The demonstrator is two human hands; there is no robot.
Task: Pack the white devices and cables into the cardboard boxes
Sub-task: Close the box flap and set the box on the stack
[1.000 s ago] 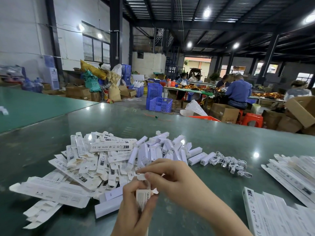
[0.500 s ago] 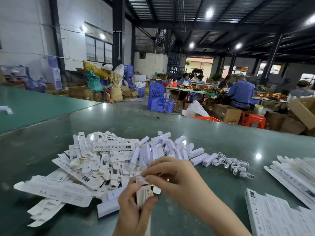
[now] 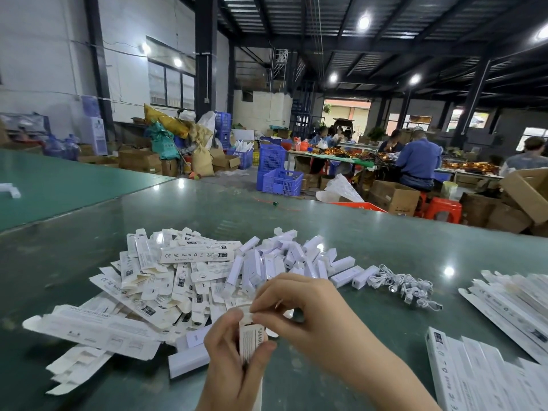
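I am seated at a glossy dark green table, looking down at my two hands close together near the lower middle of the view. My left hand grips a narrow white printed carton upright, fingers and thumb wrapped round its body. My right hand reaches over from the right, its fingertips pinching the small flap at the top end of that carton.

Just behind my hands lies a heap of flattened white cartons, printed with compliance marks, spreading to the left. Touching its right side is a pile of small white rectangular devices, and beside those, further right, a tangle of white cables. Two neat rows of folded cartons lie along the right edge of the table.

Beyond the table is a warehouse floor with blue plastic crates, brown cardboard boxes, and seated workers at a distant bench.
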